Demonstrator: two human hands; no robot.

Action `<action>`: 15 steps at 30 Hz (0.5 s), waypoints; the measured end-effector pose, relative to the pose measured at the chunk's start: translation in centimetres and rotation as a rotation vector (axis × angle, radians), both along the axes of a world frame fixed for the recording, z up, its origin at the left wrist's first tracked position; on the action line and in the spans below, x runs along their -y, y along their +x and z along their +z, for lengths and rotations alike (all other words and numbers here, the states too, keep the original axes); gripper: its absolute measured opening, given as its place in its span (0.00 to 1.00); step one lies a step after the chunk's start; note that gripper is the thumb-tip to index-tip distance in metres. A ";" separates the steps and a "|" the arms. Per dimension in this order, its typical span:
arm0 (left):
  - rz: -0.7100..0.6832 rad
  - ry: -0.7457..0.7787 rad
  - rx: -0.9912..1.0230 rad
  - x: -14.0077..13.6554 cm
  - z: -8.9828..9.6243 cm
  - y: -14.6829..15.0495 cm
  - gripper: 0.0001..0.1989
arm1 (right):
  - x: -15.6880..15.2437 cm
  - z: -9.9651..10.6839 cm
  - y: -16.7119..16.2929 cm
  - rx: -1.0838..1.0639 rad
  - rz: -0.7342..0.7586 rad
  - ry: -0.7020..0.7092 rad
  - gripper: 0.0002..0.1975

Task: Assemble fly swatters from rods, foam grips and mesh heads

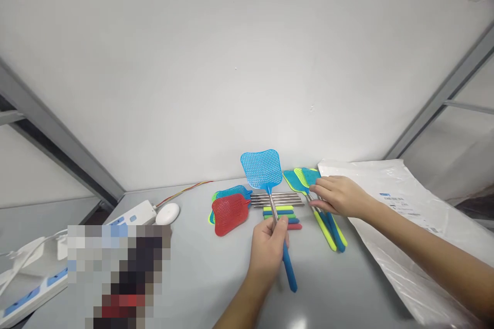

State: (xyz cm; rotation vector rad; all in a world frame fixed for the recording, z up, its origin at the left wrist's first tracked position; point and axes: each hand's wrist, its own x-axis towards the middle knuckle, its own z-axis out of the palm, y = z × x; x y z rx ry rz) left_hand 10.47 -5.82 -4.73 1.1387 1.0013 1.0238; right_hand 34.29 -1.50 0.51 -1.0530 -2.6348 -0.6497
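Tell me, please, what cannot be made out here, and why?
Head view:
Swatters at right, partly: hidden by right hand.
Blue swatter's handle, partly: hidden by left hand.
Label text: too small.
White bag: right side cut off by picture edge.
Dark object: blurred by pixel blocks.

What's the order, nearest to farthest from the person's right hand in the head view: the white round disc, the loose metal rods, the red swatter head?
1. Loose metal rods: just left of the right hand.
2. Red swatter head: farther left, past the rods.
3. White round disc: farthest left of the three.
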 end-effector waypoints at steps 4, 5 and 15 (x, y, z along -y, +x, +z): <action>-0.018 0.012 0.089 0.2 0.9 -0.1 0.20 | 2.4 0.6 -2.7 -0.341 -0.156 -0.110 0.13; -0.004 0.042 0.113 0.2 1.2 -0.2 0.19 | 3.4 0.5 -3.9 -0.451 -0.220 -0.205 0.12; -0.121 0.042 -0.056 0.3 2.5 -1.0 0.18 | 11.6 -5.1 -14.4 -1.077 -0.439 -0.742 0.13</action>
